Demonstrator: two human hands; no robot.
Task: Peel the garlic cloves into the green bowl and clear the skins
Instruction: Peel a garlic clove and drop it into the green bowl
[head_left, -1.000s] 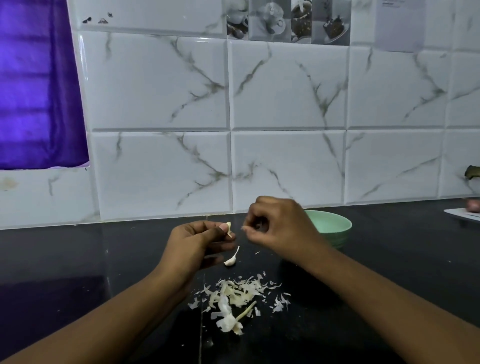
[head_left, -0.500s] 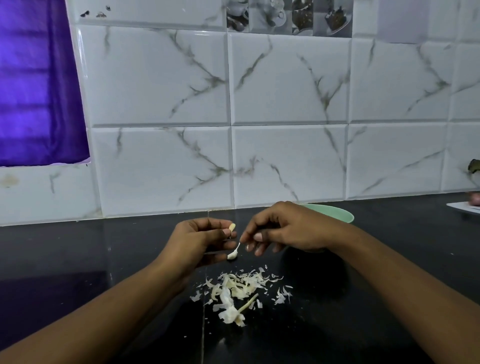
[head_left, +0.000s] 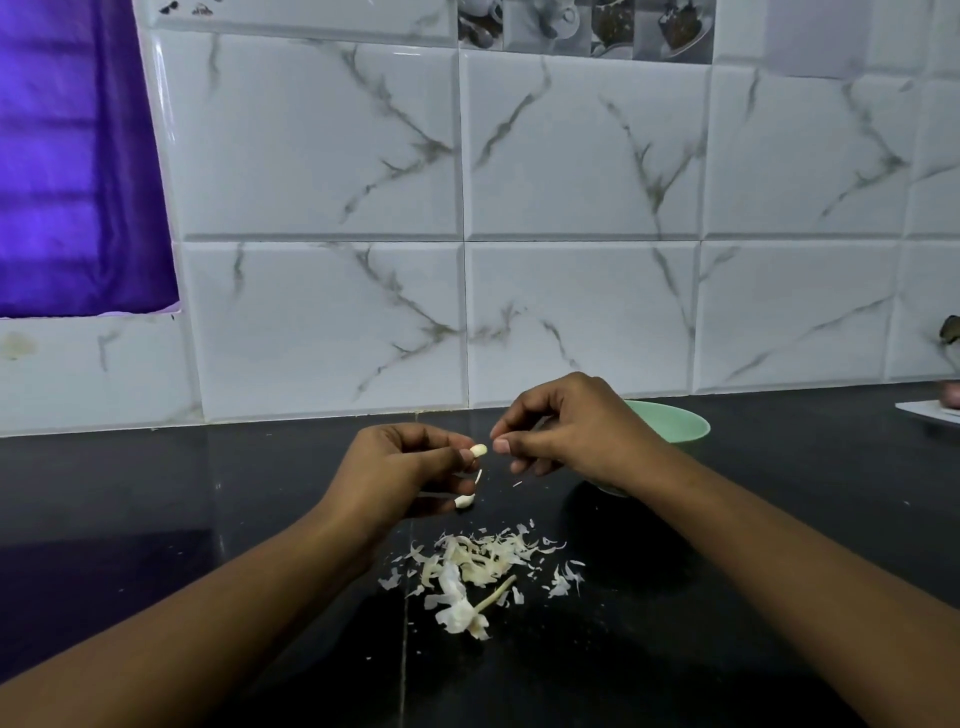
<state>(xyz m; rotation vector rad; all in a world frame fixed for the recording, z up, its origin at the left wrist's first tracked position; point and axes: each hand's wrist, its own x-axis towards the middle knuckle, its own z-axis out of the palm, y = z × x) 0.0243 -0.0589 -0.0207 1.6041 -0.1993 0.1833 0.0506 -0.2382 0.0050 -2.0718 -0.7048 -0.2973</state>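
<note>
Right hand (head_left: 571, 436) has risen since half a second ago, from low beside the second clove (head_left: 465, 501) up to the level of the garlic clove (head_left: 478, 450), and more of the green bowl (head_left: 670, 423) now shows behind it. That clove, upright before, now lies sideways.

Left hand (head_left: 410, 467) hovers just beyond the pile of skins (head_left: 483, 564) and a little to its left, thumb and forefinger pinching the garlic clove by one end. The second clove sits at the tips of that hand's lower fingers; whether they hold it or it lies on the black counter (head_left: 156, 493) I cannot tell. A thin sliver of skin (head_left: 478, 475) shows between the two cloves.

Beyond the pile and slightly to its right, the right hand's fingers are curled, forefinger and thumb tips nearly meeting just beside the pinched clove; whether a shred lies between them cannot be told.

Farther beyond the pile to the right stands the green bowl, partly hidden by the right wrist. A pale stalk (head_left: 496, 592) lies in the pile's near edge. Well to the pile's right is a white plate (head_left: 930, 413); far to the left hangs a purple curtain (head_left: 78, 156).
</note>
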